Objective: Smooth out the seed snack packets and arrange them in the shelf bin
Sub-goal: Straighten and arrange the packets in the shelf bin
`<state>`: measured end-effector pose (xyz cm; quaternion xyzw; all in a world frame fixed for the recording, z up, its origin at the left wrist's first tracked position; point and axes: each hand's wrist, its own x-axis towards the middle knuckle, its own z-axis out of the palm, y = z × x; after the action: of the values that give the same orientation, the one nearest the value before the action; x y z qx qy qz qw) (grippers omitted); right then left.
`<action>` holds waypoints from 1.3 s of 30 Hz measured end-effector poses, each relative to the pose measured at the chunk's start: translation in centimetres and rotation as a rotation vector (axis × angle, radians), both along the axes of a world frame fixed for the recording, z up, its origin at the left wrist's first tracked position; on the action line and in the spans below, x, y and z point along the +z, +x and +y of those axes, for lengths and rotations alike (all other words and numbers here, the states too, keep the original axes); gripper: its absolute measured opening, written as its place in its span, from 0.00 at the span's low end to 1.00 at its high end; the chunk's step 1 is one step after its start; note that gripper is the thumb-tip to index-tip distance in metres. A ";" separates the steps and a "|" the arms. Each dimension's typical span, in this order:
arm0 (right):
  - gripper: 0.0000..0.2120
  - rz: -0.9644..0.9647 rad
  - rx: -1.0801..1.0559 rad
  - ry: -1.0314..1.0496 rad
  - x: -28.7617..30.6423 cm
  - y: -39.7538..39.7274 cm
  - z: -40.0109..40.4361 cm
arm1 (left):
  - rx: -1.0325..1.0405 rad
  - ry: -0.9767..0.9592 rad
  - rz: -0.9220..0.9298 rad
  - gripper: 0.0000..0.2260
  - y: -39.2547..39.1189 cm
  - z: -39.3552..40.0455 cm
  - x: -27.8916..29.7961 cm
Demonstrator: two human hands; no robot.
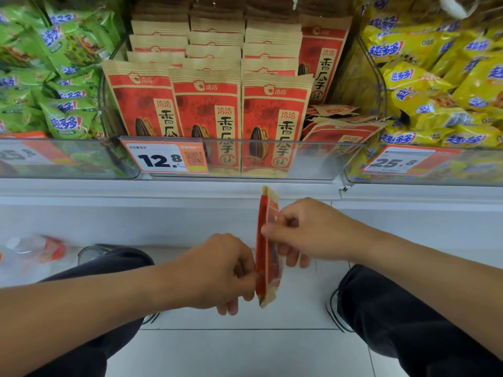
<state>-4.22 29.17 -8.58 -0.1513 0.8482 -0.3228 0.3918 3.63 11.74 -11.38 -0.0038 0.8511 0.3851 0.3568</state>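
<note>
Green packs (pixel 54 77): heaped in the left bin, at 10 o'clock of the view, behind a clear front with a blurred price tag.
Bottle (pixel 32 254): blurred, lying low at 9 o'clock beside the left knee.
Left hand (pixel 220 270): at 7 o'clock of the held packet, fingers curled, thumb and fingertips pinching the packet's lower left edge.
Packet (pixel 268 248): red and tan seed packet held edge-on and upright between both hands, below the shelf lip, at 6 o'clock of the bin; its top corner reaches the white shelf edge.
Right hand (pixel 307 229): at 3 o'clock of the packet, fingers bent, thumb on the near face and fingers behind, gripping its middle.
Bin (pixel 313 161): clear, middle of the shelf at 12 o'clock, holding the seed packets.
Rows (pixel 206 110): three neat files of upright packets facing forward, filling the bin's left and middle.
Loose packets (pixel 343 129): lying flat and tumbled in the bin's right front, at 1 o'clock of the held packet; one taller packet (pixel 324 61) stands behind them.
Price tag (pixel 164 157): orange and white, reads 12.8, on the bin front at 11 o'clock of the held packet.
Yellow packs (pixel 435 85): heaped in the right bin at 2 o'clock, with a 25.8 tag below.
Legs: dark trousers at both lower corners, over white floor tiles (pixel 245 349).
</note>
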 end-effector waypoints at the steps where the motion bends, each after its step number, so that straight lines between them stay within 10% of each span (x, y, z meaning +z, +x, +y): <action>1: 0.17 0.003 0.109 0.076 0.1 0.3 0.1 | 0.009 0.018 0.001 0.09 0.0 0.0 0.0; 29: 0.08 -0.117 0.405 0.150 0.0 1.8 0.8 | -0.062 0.029 0.099 0.08 0.1 0.1 0.9; 39: 0.11 -0.012 0.435 0.101 0.2 2.4 0.0 | 0.346 0.237 -0.292 0.22 0.1 0.6 0.5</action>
<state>-1.86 29.20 -8.35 -0.3092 0.8084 -0.1883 0.4642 3.77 12.32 -10.85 -0.1632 0.7261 0.5330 0.4025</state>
